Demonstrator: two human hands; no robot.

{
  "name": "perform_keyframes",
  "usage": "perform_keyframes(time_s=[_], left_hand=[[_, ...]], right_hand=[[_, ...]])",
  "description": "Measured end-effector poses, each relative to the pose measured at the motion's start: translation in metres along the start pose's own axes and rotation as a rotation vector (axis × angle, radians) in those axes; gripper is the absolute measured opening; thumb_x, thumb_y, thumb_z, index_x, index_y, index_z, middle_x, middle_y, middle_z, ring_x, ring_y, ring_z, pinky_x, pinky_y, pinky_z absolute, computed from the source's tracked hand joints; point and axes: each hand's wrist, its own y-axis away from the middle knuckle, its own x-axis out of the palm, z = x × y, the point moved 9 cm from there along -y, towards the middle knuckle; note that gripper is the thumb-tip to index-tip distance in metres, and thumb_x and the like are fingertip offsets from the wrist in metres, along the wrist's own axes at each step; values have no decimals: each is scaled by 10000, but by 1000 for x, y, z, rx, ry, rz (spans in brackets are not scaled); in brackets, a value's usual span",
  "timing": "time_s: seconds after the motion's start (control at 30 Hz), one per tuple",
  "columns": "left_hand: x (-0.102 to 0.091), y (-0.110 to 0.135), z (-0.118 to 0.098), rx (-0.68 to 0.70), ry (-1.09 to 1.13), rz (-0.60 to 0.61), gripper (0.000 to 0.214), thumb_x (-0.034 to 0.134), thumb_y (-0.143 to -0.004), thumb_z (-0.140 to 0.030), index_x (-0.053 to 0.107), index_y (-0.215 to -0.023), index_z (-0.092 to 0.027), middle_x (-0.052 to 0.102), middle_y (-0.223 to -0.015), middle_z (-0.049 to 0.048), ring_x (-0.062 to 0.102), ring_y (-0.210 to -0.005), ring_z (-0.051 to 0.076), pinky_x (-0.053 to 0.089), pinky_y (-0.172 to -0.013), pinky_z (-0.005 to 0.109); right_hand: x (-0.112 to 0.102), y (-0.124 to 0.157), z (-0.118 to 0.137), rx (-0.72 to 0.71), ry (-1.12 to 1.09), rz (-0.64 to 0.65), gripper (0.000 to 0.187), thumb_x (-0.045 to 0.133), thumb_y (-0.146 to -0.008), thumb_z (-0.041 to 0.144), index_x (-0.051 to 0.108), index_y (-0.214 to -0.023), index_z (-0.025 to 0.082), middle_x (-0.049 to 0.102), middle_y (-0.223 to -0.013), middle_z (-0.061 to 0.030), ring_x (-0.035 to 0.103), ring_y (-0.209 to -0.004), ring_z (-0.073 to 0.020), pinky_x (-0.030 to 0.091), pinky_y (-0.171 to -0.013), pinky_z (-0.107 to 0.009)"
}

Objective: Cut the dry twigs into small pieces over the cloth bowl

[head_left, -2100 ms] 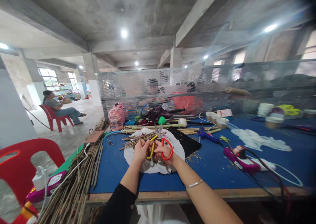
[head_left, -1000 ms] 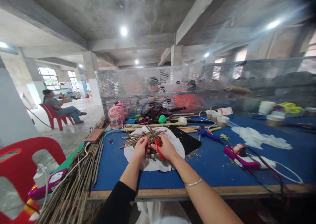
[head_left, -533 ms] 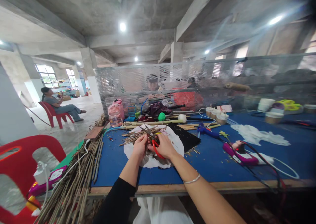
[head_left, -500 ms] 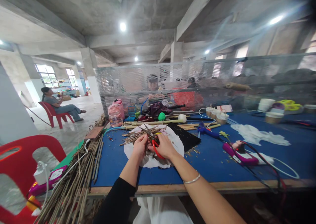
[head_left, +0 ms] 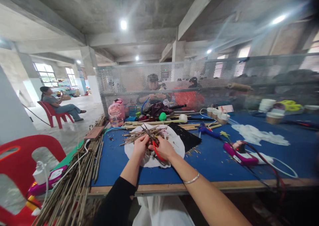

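My right hand [head_left: 163, 148] is closed around scissors [head_left: 156, 151] with red handles showing below the fingers. Their dark blades [head_left: 147, 130] point up and away, slightly apart. Close beside the blades, my left hand [head_left: 141, 147] has its thumb and fingers pinched together; what lies between them is hidden, though twigs surround the fingertips. A loose pile of short brown twigs [head_left: 129, 138] spreads just beyond and left of both hands. Beneath lies a round white sheet [head_left: 178, 146] scattered with bits of twig.
Long sticks [head_left: 72, 182] are bundled at the table's left edge, with a phone [head_left: 94, 133] on top. A black sheet [head_left: 186, 137], a blue glue gun [head_left: 208, 131] and a purple power strip [head_left: 240, 155] lie to the right. Perforated metal screens [head_left: 119, 79] stand behind.
Both hands stay over the white sheet with almost the same grip. The scissor blades look closer together than before, and the whole view has shifted slightly.
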Motion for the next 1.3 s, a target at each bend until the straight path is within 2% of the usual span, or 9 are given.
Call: perform_keyframes(time_s=[0.23, 0.43, 0.57, 0.67, 0.77, 0.87, 1.03, 1.2, 1.3], left_hand=[[-7, -3, 7, -22, 29, -66, 481, 738, -524, -475, 635, -822, -111, 481, -490, -39, 417, -376, 57, 300, -382, 184], [-14, 0, -2, 2, -117, -160, 315, 672, -612, -430, 607, -711, -138, 468, -498, -38, 417, -409, 71, 296, -396, 190], [-25, 5, -26, 152, -452, -268, 242, 594, -699, -389, 629, -715, -151, 563, -580, 12, 498, -531, 124, 366, -515, 222], [-35, 20, -45, 212, -781, -320, 209, 609, -696, -350, 619, -779, -159, 621, -691, 52, 559, -667, 175, 395, -631, 254], [-48, 41, -51, 106, -1192, -328, 250, 648, -655, -286, 601, -874, -176, 645, -881, 111, 589, -817, 230, 395, -708, 294], [-61, 58, -47, -49, -1427, -262, 238, 662, -628, -294, 597, -828, -182, 641, -942, 151, 600, -877, 280, 395, -725, 324], [-75, 60, -45, -89, -1492, -178, 185, 612, -658, -238, 601, -840, -212, 668, -869, 131, 617, -824, 275, 398, -680, 323], [-92, 60, -54, -57, -1439, -241, 154, 641, -612, -195, 615, -763, -213, 675, -814, 100, 617, -776, 245, 395, -667, 299], [-87, 64, -62, -55, -1436, -286, 228, 658, -619, -278, 626, -829, -194, 672, -853, 128, 611, -814, 273, 398, -682, 314]], right_hand=[[8, -5, -8, 16, -14, 11, 378, 617, -687, 529, 570, -828, 182, 642, -736, -32, 548, -617, -143, 309, -515, -232], [10, -10, -12, -19, 1, 32, 435, 534, -720, 605, 574, -768, 175, 630, -704, -47, 545, -604, -153, 332, -535, -244], [1, -13, -16, -70, -24, 14, 373, 559, -723, 554, 574, -755, 183, 615, -689, -33, 534, -594, -157, 344, -538, -249], [-9, -15, -19, -88, -67, -29, 315, 541, -753, 496, 564, -728, 182, 602, -668, -26, 528, -598, -160, 360, -551, -255], [-16, -16, -22, -60, -114, -86, 306, 523, -763, 486, 558, -727, 184, 608, -685, -32, 541, -637, -169, 385, -586, -261], [-21, -16, -25, -38, -165, -149, 295, 512, -763, 477, 556, -740, 186, 617, -715, -39, 551, -669, -172, 401, -619, -261], [-27, -18, -33, -11, -221, -232, 292, 493, -769, 471, 558, -754, 186, 621, -717, -35, 549, -662, -168, 410, -629, -259], [-26, -20, -41, 16, -212, -250, 331, 471, -773, 497, 569, -756, 181, 621, -706, -38, 546, -659, -170, 408, -620, -259], [-25, -20, -39, 6, -206, -239, 354, 462, -773, 522, 565, -739, 184, 613, -687, -37, 533, -626, -167, 391, -579, -252]])
